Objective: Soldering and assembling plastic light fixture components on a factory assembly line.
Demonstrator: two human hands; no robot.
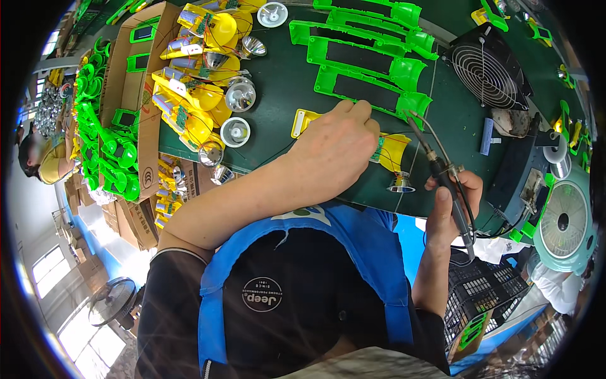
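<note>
Soldering iron (438, 166) is slanting up and to the left in the head view, sitting in the right hand (444, 222), whose fingers are wrapping round the dark handle while the thumb is lying along it. Its tip is showing over the right end of the nearest green frame (413, 101); whether the two are touching, I cannot tell. A thin metal tube (437, 134) is running beside the shaft. The left hand (338, 148) is bending over the green work surface (271, 95), fingers curling toward that frame's near edge; the fingertips are hidden, so I cannot tell whether they are grasping anything. Just right of this hand, a yellow shell (395, 148) is lying with a green circuit board (378, 150), and a silver reflector (401, 183) is sitting at its near side. A small yellow frame (299, 123) is resting to the left. Further left, yellow assemblies (218, 31) are crowding beside a cardboard box (148, 161); on the right, a black fan (486, 69) is standing near a blue cylinder (487, 136).
</note>
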